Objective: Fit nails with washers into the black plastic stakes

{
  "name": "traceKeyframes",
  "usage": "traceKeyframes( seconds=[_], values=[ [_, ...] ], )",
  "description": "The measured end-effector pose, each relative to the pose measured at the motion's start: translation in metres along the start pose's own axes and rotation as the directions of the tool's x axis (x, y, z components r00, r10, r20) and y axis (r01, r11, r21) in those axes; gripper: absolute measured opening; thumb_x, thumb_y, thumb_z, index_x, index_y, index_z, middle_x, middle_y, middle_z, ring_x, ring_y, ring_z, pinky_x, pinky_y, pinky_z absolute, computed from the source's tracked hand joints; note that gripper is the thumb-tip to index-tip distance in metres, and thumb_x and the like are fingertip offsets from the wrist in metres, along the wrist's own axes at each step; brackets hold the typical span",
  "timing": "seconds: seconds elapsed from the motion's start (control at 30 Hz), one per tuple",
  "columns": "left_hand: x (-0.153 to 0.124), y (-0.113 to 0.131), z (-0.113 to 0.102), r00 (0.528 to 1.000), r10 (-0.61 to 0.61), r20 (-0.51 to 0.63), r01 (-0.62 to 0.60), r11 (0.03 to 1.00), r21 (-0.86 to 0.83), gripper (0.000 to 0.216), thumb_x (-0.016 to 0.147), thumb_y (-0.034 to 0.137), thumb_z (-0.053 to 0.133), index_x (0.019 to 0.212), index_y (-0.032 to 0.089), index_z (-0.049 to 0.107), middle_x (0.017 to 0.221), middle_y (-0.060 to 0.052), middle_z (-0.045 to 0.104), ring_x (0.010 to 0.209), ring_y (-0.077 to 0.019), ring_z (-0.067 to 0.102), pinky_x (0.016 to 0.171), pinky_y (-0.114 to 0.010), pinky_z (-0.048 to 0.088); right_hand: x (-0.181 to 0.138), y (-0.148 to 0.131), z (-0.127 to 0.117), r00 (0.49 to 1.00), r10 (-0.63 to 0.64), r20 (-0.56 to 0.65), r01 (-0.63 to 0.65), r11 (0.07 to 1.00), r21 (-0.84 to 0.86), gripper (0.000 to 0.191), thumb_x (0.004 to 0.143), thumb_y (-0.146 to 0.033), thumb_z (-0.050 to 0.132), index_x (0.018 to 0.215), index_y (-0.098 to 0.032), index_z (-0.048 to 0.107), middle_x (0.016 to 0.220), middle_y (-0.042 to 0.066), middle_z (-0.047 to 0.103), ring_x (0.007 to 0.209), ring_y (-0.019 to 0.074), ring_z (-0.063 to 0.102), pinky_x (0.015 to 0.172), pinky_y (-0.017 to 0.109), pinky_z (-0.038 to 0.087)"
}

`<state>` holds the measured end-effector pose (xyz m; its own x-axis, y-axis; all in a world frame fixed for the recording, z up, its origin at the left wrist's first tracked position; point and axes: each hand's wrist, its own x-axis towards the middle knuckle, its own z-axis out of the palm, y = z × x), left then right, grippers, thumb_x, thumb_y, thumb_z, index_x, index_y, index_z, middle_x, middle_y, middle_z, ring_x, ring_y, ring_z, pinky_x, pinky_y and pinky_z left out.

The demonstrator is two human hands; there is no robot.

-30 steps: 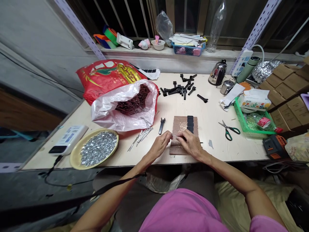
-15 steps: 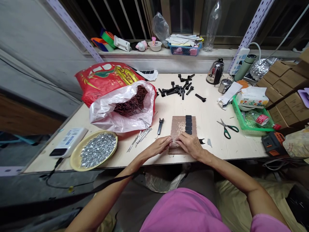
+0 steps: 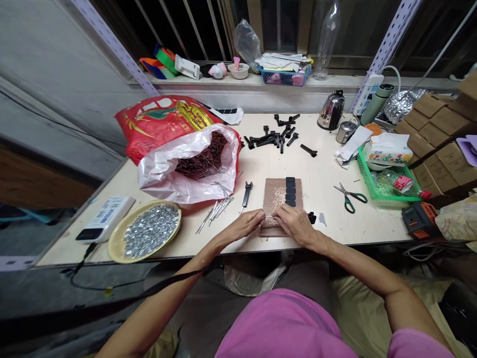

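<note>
My left hand point(image 3: 246, 223) is closed, its fingertips pinching one end of a thin pale rod point(image 3: 269, 217) at the left edge of a brown board point(image 3: 271, 184). My right hand point(image 3: 296, 224) is closed over the board's near part, and a black plastic piece point(image 3: 312, 217) sticks out on its right side. Whether rod and black piece are joined is hidden under my fingers. A column of black squares point(image 3: 290, 191) and pale crumbs point(image 3: 278, 198) lie on the board. Left of it lies another black piece point(image 3: 246, 194) with a thin rod at its near end.
Metal rods point(image 3: 219, 210) lie by a red bag point(image 3: 156, 117) of dark brown nails or screws. A yellow bowl point(image 3: 115, 246) holds small silver parts. Black plastic pieces point(image 3: 276, 138) lie farther back. Scissors point(image 3: 350, 198), a green basket point(image 3: 391, 198) and a kettle point(image 3: 331, 110) stand right.
The black piece at my right hand has turned: its end looked forked before and now looks solid. Both hands stay in nearly the same place over the board.
</note>
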<state>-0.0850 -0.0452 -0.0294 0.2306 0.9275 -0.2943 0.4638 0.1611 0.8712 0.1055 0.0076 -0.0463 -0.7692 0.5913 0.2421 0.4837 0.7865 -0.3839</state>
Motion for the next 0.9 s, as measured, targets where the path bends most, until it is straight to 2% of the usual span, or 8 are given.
traceKeyframes(
  seconds=[0.27, 0.43, 0.53, 0.6, 0.7, 0.77, 0.83, 0.9],
  values=[
    [-0.002, 0.007, -0.001, 1.0, -0.01, -0.021, 0.006, 0.985, -0.17, 0.06, 0.079, 0.074, 0.033, 0.079, 0.018, 0.053, 0.052, 0.009, 0.026, 0.045, -0.0088, 0.023, 0.04, -0.02, 0.018, 0.005, 0.0, -0.003, 0.989, 0.149, 0.0, -0.147, 0.976, 0.158, 0.016, 0.095, -0.026, 0.049, 0.089, -0.019, 0.061, 0.086, 0.002, 0.063, 0.08, 0.013, 0.06, 0.062, 0.021, 0.038],
    [0.0, 0.006, -0.002, 0.999, -0.049, 0.0, 0.047, 0.958, -0.282, 0.076, 0.08, 0.076, 0.024, 0.091, 0.012, 0.062, 0.054, 0.009, 0.019, 0.042, -0.0082, 0.017, 0.038, -0.021, 0.013, 0.002, 0.0, -0.007, 0.983, 0.184, -0.027, -0.176, 0.966, 0.188, 0.013, 0.094, -0.025, 0.051, 0.091, -0.02, 0.063, 0.089, 0.001, 0.063, 0.081, 0.0122, 0.06, 0.061, 0.02, 0.038],
    [0.005, 0.001, -0.001, 0.994, -0.086, -0.074, 0.057, 0.942, -0.329, 0.082, 0.081, 0.077, 0.019, 0.097, 0.01, 0.064, 0.054, 0.009, 0.022, 0.041, -0.0077, 0.018, 0.037, -0.02, 0.016, 0.0, 0.0, -0.006, 0.979, 0.202, -0.034, -0.193, 0.965, 0.177, 0.013, 0.094, -0.026, 0.052, 0.091, -0.02, 0.064, 0.088, 0.001, 0.063, 0.081, 0.0126, 0.061, 0.061, 0.021, 0.039],
    [0.007, -0.003, 0.0, 0.984, -0.095, -0.152, 0.042, 0.947, -0.319, 0.082, 0.082, 0.075, 0.018, 0.1, 0.009, 0.064, 0.056, 0.006, 0.031, 0.042, -0.009, 0.028, 0.036, -0.021, 0.025, -0.001, 0.004, -0.008, 0.975, 0.217, -0.046, -0.206, 0.964, 0.168, 0.014, 0.094, -0.026, 0.051, 0.091, -0.021, 0.064, 0.088, 0.001, 0.063, 0.081, 0.0129, 0.061, 0.062, 0.021, 0.04],
    [0.01, -0.014, 0.004, 0.962, -0.021, -0.271, -0.02, 0.989, -0.148, 0.076, 0.085, 0.069, 0.018, 0.104, 0.011, 0.065, 0.071, -0.003, 0.051, 0.06, -0.0163, 0.053, 0.047, -0.029, 0.047, 0.001, 0.021, -0.015, 0.963, 0.251, -0.099, -0.237, 0.962, 0.133, 0.016, 0.094, -0.027, 0.049, 0.094, -0.022, 0.065, 0.093, 0.002, 0.061, 0.082, 0.0128, 0.06, 0.063, 0.021, 0.042],
    [0.015, -0.025, 0.011, 0.943, 0.101, -0.319, -0.086, 0.994, 0.061, 0.068, 0.089, 0.063, 0.021, 0.11, 0.014, 0.063, 0.095, -0.01, 0.061, 0.089, -0.0227, 0.061, 0.072, -0.038, 0.055, 0.004, 0.039, -0.021, 0.945, 0.301, -0.128, -0.294, 0.953, 0.067, 0.017, 0.094, -0.027, 0.05, 0.095, -0.022, 0.065, 0.096, 0.003, 0.06, 0.081, 0.0132, 0.06, 0.061, 0.022, 0.042],
    [0.022, -0.037, 0.021, 0.918, 0.232, -0.321, -0.146, 0.952, 0.27, 0.059, 0.091, 0.056, 0.025, 0.122, 0.017, 0.058, 0.123, -0.012, 0.058, 0.119, -0.0256, 0.052, 0.099, -0.044, 0.046, 0.008, 0.06, -0.025, 0.928, 0.348, -0.133, -0.353, 0.935, -0.014, 0.016, 0.094, -0.026, 0.05, 0.096, -0.02, 0.065, 0.096, 0.004, 0.06, 0.08, 0.0141, 0.059, 0.061, 0.022, 0.041],
    [0.032, -0.049, 0.033, 0.907, 0.318, -0.275, -0.183, 0.888, 0.421, 0.055, 0.094, 0.049, 0.027, 0.134, 0.017, 0.046, 0.144, -0.012, 0.045, 0.137, -0.0261, 0.034, 0.111, -0.047, 0.032, 0.014, 0.079, -0.027, 0.926, 0.359, -0.112, -0.369, 0.926, -0.084, 0.016, 0.094, -0.023, 0.05, 0.096, -0.019, 0.065, 0.095, 0.005, 0.059, 0.082, 0.0146, 0.058, 0.061, 0.022, 0.041]
  ],
)
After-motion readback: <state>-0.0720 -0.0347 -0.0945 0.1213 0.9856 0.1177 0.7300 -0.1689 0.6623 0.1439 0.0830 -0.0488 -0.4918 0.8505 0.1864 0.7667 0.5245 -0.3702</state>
